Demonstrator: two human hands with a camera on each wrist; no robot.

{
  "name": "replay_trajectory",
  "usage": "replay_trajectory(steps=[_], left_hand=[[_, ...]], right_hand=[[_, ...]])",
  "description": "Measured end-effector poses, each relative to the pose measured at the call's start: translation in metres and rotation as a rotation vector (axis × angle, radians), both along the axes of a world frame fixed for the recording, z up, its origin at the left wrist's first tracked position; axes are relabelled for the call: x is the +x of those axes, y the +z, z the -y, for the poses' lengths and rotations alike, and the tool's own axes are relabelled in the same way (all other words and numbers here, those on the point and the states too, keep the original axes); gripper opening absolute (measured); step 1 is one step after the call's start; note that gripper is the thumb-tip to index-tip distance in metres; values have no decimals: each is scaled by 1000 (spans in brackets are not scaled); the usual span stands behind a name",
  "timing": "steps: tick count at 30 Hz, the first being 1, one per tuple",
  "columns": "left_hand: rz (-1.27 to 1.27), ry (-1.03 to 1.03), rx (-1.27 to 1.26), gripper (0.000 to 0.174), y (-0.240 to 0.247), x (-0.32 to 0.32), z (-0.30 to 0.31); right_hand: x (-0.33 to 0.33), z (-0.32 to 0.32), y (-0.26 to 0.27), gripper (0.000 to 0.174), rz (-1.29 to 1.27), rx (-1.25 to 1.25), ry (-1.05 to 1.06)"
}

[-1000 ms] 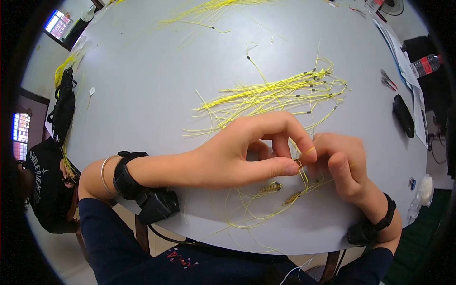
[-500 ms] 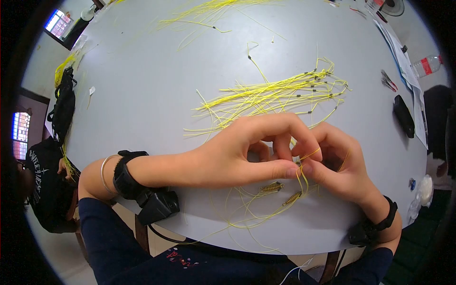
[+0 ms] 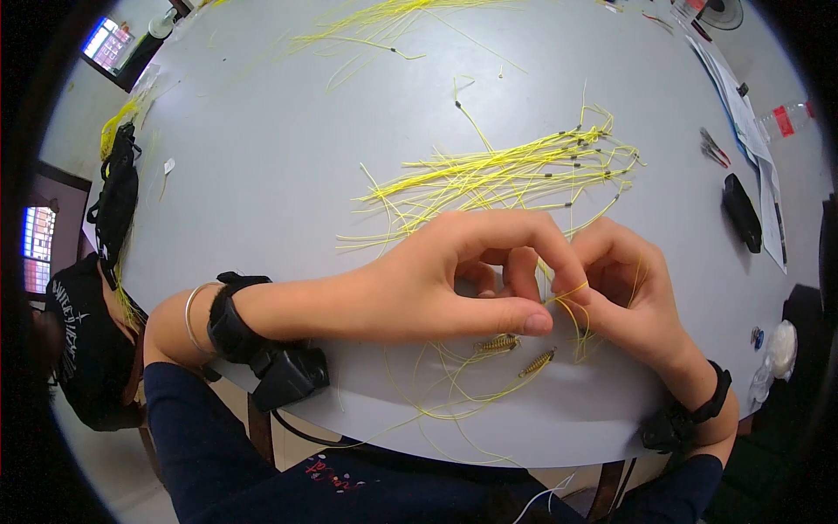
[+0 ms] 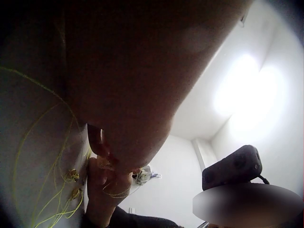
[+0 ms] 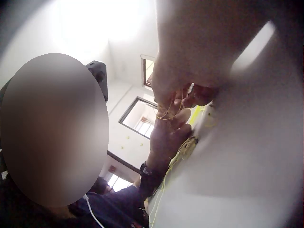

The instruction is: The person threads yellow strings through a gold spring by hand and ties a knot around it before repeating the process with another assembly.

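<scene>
In the head view my left hand (image 3: 445, 288) is bent over the table, index finger and thumb curled toward each other around a thin yellow line (image 3: 567, 302). The line crosses the left index fingertip and runs to my right hand (image 3: 624, 284). There the thumb and index finger pinch it, close against the left index finger. A thin loop of it stands up over the right fingers, and loose ends hang below. Two brass-coloured coil springs (image 3: 537, 363) with yellow lines attached lie on the table under the hands. The left wrist view shows the springs (image 4: 72, 175) beside the hands.
Beyond the hands lies a bundle of yellow lines with small dark sleeves (image 3: 515, 166); another bundle (image 3: 393, 19) is farther back. Pliers (image 3: 714, 148), a black case (image 3: 741, 212) and papers (image 3: 742, 113) lie at the right. Another person (image 3: 87, 341) sits at the left.
My right hand has turned up, and its thumb and index finger have closed together on the line. The line's hanging ends have shifted right, away from the left thumb and the springs.
</scene>
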State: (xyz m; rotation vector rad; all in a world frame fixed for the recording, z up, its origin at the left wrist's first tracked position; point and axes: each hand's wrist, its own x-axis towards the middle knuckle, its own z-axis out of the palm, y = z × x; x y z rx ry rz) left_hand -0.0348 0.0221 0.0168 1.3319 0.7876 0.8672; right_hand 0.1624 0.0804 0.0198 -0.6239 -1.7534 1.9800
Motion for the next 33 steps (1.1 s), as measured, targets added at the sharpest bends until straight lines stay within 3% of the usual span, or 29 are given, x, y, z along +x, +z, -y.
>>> replay_trajectory(steps=[8, 24, 31, 33], left_hand=[[45, -48, -111, 30, 2, -2, -1], [205, -13, -88, 23, 0, 0, -1], [208, 14, -60, 4, -4, -1, -1], [194, 20, -19, 6, -4, -1, -1]], right_hand=[[0, 2, -1, 7, 15, 147, -43], [1, 2, 1, 10, -29, 253, -98], [1, -2, 2, 12, -56, 473, 54], [0, 0, 0, 12, -51, 455, -1]])
